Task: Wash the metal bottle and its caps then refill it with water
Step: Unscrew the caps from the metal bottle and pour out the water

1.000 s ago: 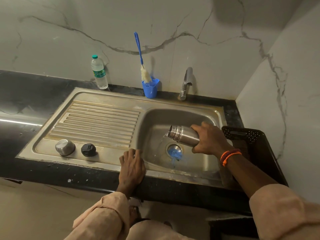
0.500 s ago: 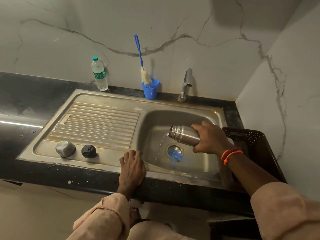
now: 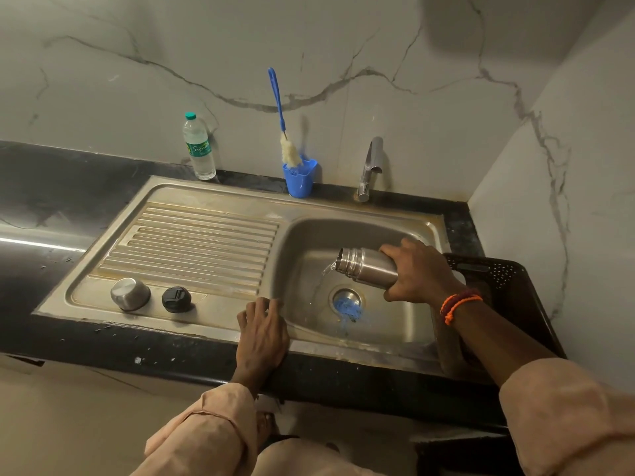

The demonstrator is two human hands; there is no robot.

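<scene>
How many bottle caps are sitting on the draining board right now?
2. A metal cap lies at the draining board's near left corner, and a black cap sits just to its right. None seems hidden.

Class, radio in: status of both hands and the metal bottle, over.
Right hand holds metal bottle tipped, water draining into sink. Left hand rests on sink edge. Nothing in the way.
</scene>
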